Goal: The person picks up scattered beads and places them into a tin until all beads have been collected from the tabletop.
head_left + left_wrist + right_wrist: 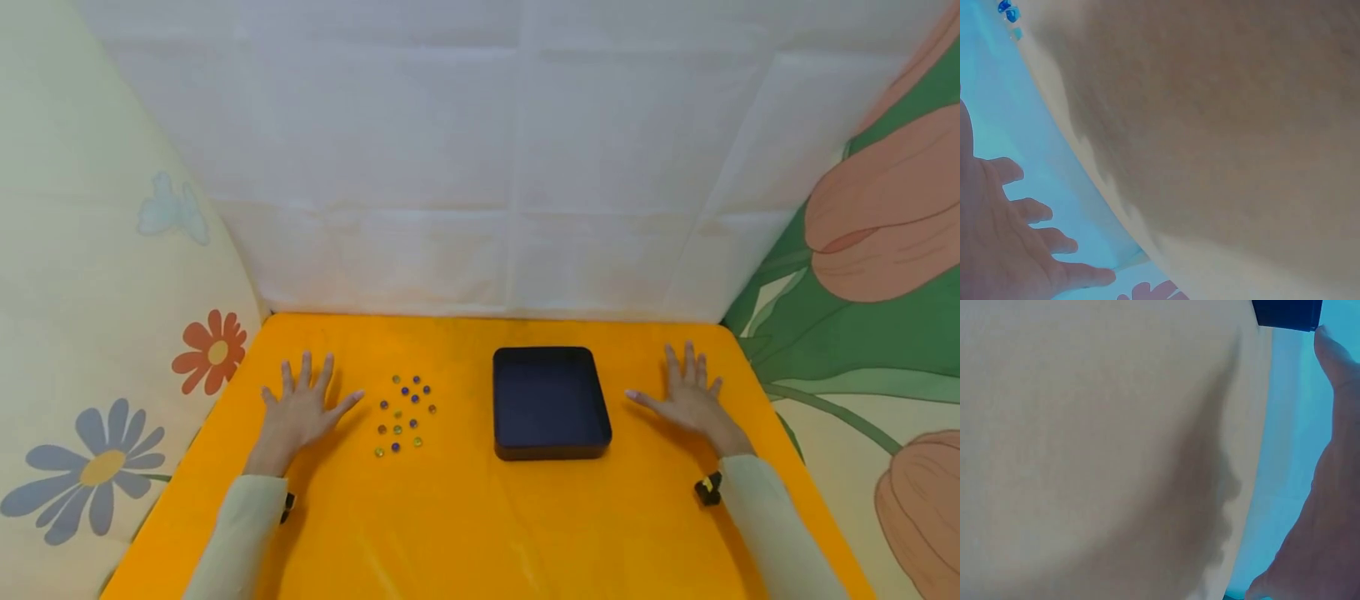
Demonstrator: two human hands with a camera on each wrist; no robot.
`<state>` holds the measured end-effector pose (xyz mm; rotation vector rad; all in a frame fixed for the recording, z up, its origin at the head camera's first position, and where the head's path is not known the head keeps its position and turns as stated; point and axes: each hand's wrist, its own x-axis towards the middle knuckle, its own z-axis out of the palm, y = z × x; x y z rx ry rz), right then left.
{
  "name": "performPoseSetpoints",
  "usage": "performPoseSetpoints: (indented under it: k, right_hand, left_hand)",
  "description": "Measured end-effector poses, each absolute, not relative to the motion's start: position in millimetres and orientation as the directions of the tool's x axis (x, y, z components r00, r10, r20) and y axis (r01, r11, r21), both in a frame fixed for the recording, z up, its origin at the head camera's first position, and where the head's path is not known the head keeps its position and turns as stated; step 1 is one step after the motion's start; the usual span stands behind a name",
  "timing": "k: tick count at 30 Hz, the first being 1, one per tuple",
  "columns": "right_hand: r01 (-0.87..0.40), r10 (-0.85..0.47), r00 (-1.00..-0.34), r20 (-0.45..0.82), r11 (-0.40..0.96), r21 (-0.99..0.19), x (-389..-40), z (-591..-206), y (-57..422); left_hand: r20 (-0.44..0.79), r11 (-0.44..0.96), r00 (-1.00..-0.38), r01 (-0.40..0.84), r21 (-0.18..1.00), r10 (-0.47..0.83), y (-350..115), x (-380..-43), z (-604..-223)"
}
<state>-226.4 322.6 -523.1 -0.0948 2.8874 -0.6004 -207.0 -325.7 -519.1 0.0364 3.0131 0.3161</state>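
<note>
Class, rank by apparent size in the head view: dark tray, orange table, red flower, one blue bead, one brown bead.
Orange table
Dark tray
Red flower
One blue bead, one brown bead: too alike to rank

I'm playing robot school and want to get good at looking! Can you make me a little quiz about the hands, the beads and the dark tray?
1. Which hand is nearer the beads?
2. True or false: in the head view, the dark tray is to the right of the beads.
3. In the head view, the right hand's fingers are: A) curled into a fist; B) spread apart; C) pinching a bead.

Key:
1. The left hand.
2. True.
3. B.
</note>
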Motion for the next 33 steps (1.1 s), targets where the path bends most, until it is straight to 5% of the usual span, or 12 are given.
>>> performPoseSetpoints:
  k: [24, 33]
  right_hand:
    - [-0.116, -0.159, -0.986, -0.056, 0.879, -0.463, -216, -503, 297]
    - [-0.138, -0.186, -0.981, -0.054, 0.867, -0.478, -207, -504, 284]
  left_hand:
    - [-0.136, 0.954, -0.985, 0.058, 0.293, 0.102, -302, -190, -496]
    - [-0.053, 0.929, -0.990, 0.104, 0.356, 0.131, -295, -179, -499]
